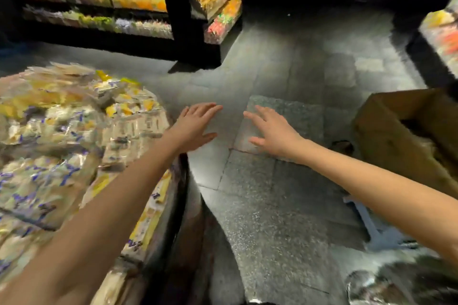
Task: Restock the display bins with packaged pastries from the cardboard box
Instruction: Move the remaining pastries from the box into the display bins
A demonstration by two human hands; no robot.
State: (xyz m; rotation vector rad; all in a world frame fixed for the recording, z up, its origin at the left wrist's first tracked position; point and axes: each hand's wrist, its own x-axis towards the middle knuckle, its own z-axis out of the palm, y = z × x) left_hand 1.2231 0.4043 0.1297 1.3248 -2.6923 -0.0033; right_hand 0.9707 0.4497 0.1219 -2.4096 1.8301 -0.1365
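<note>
A display bin (173,195) fills the left side, heaped with clear-wrapped pastries (57,131) printed in yellow and purple. The brown cardboard box (386,136) stands open on the floor at the right edge; its inside is dark and blurred. My left hand (195,126) is stretched out over the floor just past the bin's right rim, fingers straight and spread, holding nothing. My right hand (272,131) reaches forward beside it, also flat and empty, about a hand's width to the left of the box.
Grey stone floor tiles (260,205) run between bin and box. Dark shelves (104,2) with bright packets stand at the back left, another display (443,32) at the far right. A pale blue object (371,225) lies on the floor below the box.
</note>
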